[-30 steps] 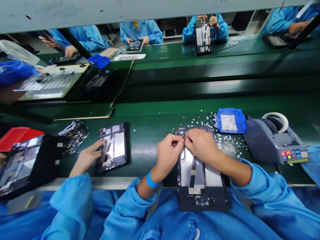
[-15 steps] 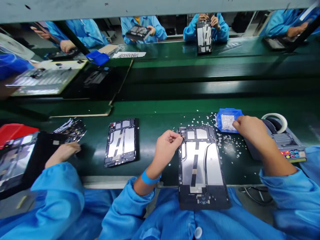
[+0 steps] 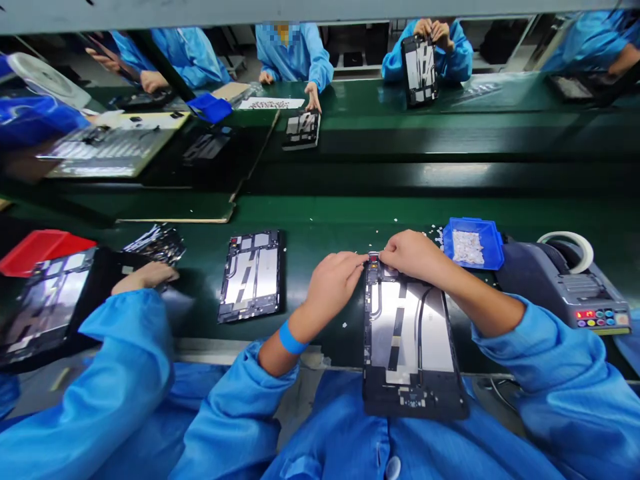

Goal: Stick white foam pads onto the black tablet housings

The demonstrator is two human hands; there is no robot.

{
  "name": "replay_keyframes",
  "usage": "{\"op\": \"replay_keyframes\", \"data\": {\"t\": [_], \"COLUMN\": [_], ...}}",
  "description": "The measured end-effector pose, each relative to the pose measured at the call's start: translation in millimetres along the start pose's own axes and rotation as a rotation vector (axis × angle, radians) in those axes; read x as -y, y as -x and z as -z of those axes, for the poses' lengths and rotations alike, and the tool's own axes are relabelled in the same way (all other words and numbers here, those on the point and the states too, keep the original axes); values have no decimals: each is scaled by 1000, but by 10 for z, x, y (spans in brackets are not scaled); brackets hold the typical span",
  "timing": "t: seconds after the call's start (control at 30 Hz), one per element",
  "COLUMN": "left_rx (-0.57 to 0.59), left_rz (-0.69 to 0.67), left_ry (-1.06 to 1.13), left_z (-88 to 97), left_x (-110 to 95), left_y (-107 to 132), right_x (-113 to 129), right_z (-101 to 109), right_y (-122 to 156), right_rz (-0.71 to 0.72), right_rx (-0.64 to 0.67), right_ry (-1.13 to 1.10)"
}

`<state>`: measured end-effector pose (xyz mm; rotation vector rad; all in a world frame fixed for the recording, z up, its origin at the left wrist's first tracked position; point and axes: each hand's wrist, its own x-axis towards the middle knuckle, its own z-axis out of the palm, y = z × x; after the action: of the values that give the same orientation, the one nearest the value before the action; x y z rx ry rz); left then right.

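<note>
A black tablet back frame (image 3: 407, 340) with silver plates lies lengthwise before me, its near end over the belt's edge. My left hand (image 3: 334, 283) has its fingers curled in a pinch at the frame's top left corner. My right hand (image 3: 413, 255) rests on the same top edge, fingertips pressed together on a small part that I cannot make out. The two hands nearly touch there. A blue tray (image 3: 473, 243) of small white pieces sits just right of my right hand.
A grey tape dispenser (image 3: 567, 283) stands at the right. A second frame (image 3: 254, 275) lies on the green belt (image 3: 320, 227) to the left. A co-worker's hand (image 3: 145, 277) rests by a dark tray (image 3: 47, 303) and a red bin (image 3: 40, 248). Other workers sit across the line.
My right hand came back from the blue tray to the frame's top edge beside my left hand. The second frame on the belt has drifted right. The co-worker's hand left it.
</note>
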<state>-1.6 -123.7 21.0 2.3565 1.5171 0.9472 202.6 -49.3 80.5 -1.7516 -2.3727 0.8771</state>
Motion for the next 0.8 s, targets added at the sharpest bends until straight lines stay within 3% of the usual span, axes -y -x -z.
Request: {"op": "replay_keyframes", "data": {"t": [0.17,0.4,0.53,0.7,0.8], "left_rx": [49,136,166,264,306], "left_rz": [-136,-162,-216,-257,-289], "left_ry": [-109,-227,-324,-407,-361], "left_z": [-70,-56,-33,60,117], "left_x": [45,76,74,48,79], "left_y": [5,-39,-43,-86,-145], "right_x": [5,66,41,-98,-242], "right_z": [-46,44,18,-121,-254], "right_y": [-8,-55,-58,20,144], "right_rz": [12,-52,-24,88,287], "right_rx": [-36,94,43,-54,-168], "right_ry": [95,108,139,109,117]}}
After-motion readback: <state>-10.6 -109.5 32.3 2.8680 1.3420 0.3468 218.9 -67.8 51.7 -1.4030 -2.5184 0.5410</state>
